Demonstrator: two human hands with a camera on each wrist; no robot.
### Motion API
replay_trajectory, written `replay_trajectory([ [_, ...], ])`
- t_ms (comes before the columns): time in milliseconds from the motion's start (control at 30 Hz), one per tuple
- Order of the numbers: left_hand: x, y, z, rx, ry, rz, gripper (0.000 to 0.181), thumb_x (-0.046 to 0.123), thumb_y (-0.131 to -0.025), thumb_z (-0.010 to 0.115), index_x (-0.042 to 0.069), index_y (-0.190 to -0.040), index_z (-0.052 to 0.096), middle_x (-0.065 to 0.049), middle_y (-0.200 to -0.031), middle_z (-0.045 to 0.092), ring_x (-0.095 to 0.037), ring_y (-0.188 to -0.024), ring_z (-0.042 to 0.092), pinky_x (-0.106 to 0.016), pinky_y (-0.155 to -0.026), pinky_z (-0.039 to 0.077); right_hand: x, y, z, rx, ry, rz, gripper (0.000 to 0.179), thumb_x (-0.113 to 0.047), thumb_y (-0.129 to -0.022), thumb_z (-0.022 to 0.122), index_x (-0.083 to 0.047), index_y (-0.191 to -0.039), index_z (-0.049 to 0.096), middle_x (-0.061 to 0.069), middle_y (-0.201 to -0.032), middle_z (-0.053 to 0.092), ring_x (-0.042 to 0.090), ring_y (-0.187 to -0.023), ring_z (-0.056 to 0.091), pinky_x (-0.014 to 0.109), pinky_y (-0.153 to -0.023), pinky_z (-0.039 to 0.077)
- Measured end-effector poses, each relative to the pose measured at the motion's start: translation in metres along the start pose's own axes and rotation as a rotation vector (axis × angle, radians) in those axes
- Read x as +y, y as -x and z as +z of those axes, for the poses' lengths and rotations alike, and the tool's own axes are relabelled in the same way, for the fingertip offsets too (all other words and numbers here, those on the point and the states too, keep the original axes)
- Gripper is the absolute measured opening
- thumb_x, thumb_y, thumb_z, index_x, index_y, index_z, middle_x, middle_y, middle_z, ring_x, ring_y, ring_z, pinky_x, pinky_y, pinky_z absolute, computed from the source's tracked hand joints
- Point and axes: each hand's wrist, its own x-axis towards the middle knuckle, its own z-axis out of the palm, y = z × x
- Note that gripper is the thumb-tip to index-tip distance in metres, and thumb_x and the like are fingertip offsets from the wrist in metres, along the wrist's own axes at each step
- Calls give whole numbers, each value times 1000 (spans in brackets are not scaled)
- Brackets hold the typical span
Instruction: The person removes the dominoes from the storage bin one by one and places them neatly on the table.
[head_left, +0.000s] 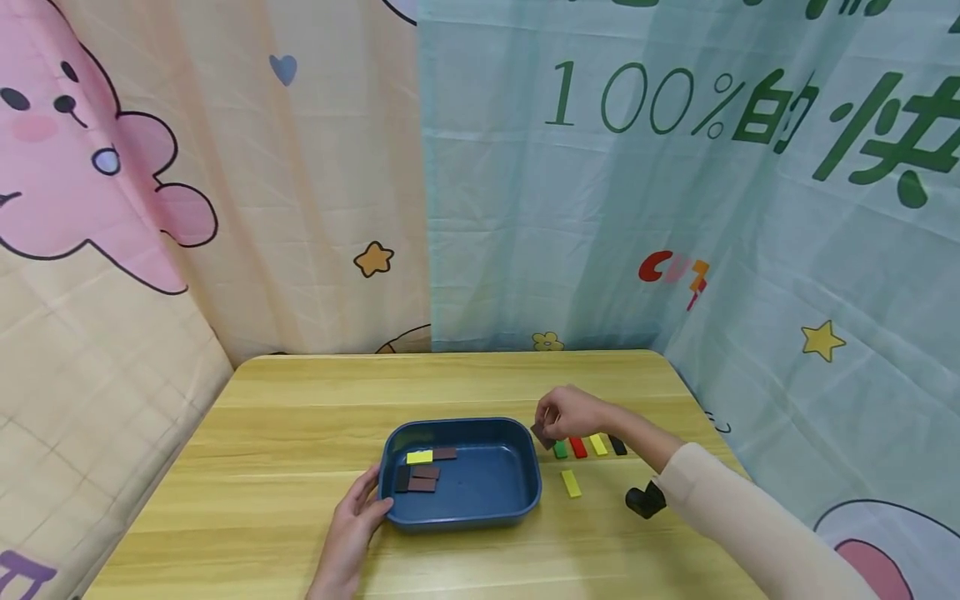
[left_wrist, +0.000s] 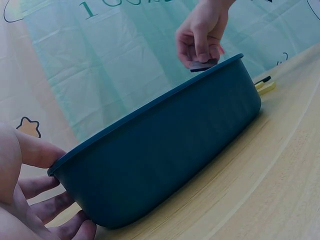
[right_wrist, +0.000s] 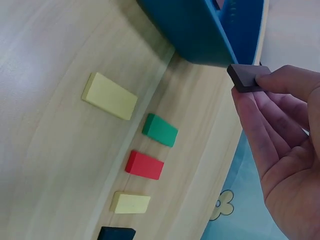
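Right hand (head_left: 573,412) pinching a brown block (head_left: 542,437) by the right end of the blue tray (head_left: 487,523).

The right thumb and fingers (right_wrist: 252,125) are closed narrowly on that block at rim height; whether it touches the rim, I cannot tell. The left hand (head_left: 356,517) grips the tray's left end, thumb on the rim, fingers against the outer wall. Inside, towards the left, lie a yellow block (head_left: 419,457), a black block (head_left: 402,478) and three brown blocks (head_left: 422,485). On the tabletop (head_left: 262,500), right of the tray, green (head_left: 560,449), red (head_left: 577,447), yellow (head_left: 597,444) and black (head_left: 617,445) blocks form a row, with another yellow block (head_left: 571,483) nearer the person.
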Motion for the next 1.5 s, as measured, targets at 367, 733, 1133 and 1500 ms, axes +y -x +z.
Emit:
replay_trajectory([
  [367,-6,2,8,-11,23,17,62,1,-102,57,-1,-159,33,-28,-162,28,-44,-145,35,-34,-104,48,31,39,5,32,-87,59,15,2,-83,68,-4,-96,72,-1,-79,68,13,-68,62,29,-61,53],
  [733,-2,-1,10,-7,30,17,61,0,-102,56,1,-159,34,-26,-164,28,-41,-148,32,-41,-108,47,56,69,18,69,-210,160,15,4,-83,66,-2,-97,69,3,-80,66,19,-73,60,32,-64,55],
  [1133,-1,1,5,-2,30,34,62,-1,-102,55,-1,-159,33,-27,-163,28,-41,-148,32,-37,-107,47,74,80,38,79,-297,177,16,4,-81,68,1,-96,69,0,-74,62,14,-67,57,29,-60,53],
  [1500,-1,2,0,1,17,25,63,0,-102,56,-1,-160,31,-27,-164,26,-42,-149,29,-44,-110,44,79,78,52,112,-215,235,14,-1,-83,75,0,-96,69,3,-77,65,18,-67,61,32,-60,56],
])
